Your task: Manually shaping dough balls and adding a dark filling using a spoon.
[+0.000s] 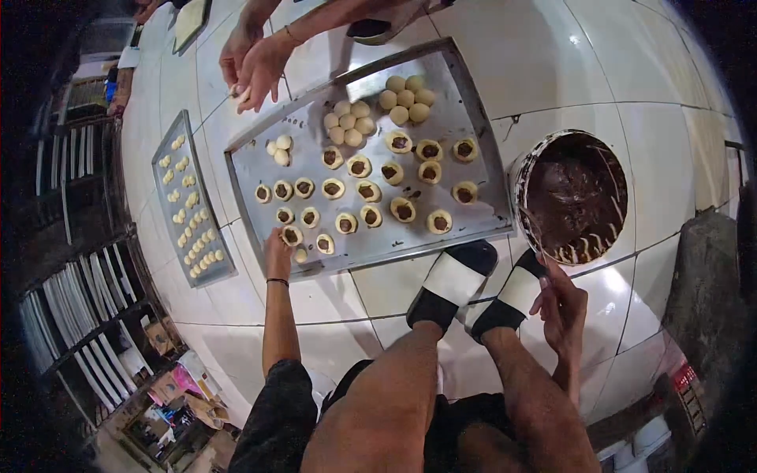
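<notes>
Head view: a large metal tray (457, 102) lay on the white tiled floor (552, 47), in front of the person's sandals (459, 277). The left hand (277, 243) reached over the tray's near edge, toward its left corner, with the fingertips at a filled dough piece (292, 235); I could not tell whether they had closed on it. That piece was pale and round with a brown middle, and a small plain dough ball (300, 255) sat just beside it. The right hand (561, 303) was at the near left side of a round bucket (518, 189), its fingers closed around the end of a thin stick (535, 229) that lay along the rim. Thick brown filling (568, 197) showed inside the bucket, which stood just right of the tray.

More filled dough pieces (367, 191) lay in loose rows across the tray. Toward its far side were two tight clusters of plain balls (349, 124), and a few smaller ones (279, 150) sat to their left. Beyond the far left edge, another person's hands (260, 71) pinched a pale bit of dough (240, 96). Farther left, a narrower tray (217, 273) carried small dough lumps (193, 199).
</notes>
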`<action>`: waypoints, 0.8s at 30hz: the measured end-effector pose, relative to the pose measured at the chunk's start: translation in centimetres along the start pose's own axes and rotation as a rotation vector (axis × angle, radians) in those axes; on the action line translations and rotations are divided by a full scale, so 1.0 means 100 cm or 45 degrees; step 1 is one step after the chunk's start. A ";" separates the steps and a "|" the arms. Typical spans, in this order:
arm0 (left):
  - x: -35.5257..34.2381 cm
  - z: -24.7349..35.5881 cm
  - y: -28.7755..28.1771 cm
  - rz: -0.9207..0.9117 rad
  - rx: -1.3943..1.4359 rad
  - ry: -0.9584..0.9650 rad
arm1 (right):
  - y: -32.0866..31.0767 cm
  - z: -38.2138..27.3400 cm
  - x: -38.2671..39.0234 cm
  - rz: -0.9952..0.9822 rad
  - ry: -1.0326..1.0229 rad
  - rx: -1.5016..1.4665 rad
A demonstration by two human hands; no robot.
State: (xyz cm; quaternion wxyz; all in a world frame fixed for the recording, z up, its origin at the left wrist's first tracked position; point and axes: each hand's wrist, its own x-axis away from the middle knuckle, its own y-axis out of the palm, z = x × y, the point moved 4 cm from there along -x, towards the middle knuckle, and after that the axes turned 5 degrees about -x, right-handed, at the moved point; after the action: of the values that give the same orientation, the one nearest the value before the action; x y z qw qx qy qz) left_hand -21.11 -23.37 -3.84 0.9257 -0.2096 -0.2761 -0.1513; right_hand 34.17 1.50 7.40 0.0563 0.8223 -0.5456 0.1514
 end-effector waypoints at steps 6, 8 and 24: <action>-0.088 -0.025 -0.040 0.079 -0.279 -0.171 | -0.028 -0.028 -0.020 0.075 0.124 -0.054; -0.089 -0.033 0.007 0.007 -0.277 -0.111 | -0.035 -0.040 -0.040 0.298 -0.039 0.017; 0.014 0.066 0.170 -0.372 0.446 0.320 | -0.003 -0.021 -0.068 0.030 0.054 0.359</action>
State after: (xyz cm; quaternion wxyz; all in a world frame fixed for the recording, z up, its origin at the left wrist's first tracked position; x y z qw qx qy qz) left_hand -16.19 -5.73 -3.15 0.9433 0.0165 -0.2084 -0.2580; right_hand 31.67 8.12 7.30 -0.0501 0.8123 -0.5271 0.2445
